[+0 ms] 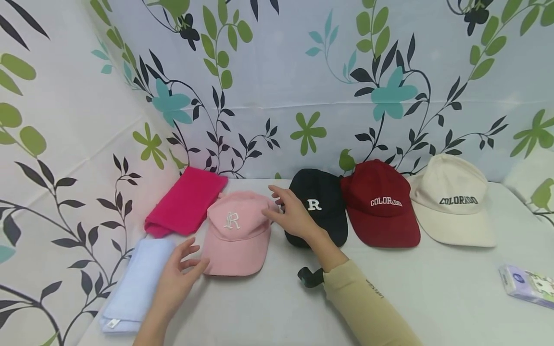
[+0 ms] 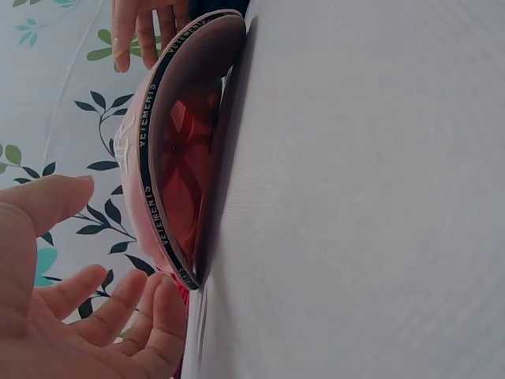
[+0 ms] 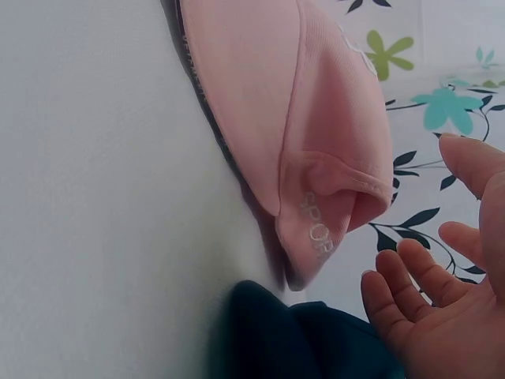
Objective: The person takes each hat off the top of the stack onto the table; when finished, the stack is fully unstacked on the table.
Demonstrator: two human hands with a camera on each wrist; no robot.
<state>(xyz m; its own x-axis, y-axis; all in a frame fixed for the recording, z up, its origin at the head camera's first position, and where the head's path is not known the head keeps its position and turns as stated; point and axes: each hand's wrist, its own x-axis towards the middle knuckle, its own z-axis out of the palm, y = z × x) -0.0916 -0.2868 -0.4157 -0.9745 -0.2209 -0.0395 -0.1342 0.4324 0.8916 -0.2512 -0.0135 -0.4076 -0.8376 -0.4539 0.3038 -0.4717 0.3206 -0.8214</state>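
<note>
A pink cap [image 1: 235,230] with a white letter R lies on the white table, its brim toward me. My left hand [image 1: 183,271] is at the brim's left corner, fingers loosely bent and holding nothing; whether it touches the brim I cannot tell. On the other side, my right hand [image 1: 294,211] hovers by the crown's right edge, in front of a black cap [image 1: 318,185]. In the right wrist view the right fingers [image 3: 430,272] are spread and apart from the pink cap [image 3: 339,118]. The left wrist view shows the brim's underside with a dark lettered trim [image 2: 146,134].
Right of the black cap sit a dark red cap [image 1: 381,202] and a cream cap [image 1: 454,202]. Folded bright pink cloth [image 1: 186,202] and light blue cloth [image 1: 138,283] lie at the left. A tissue pack [image 1: 525,283] is near the right edge. Leaf-patterned fabric [image 1: 277,86] hangs behind.
</note>
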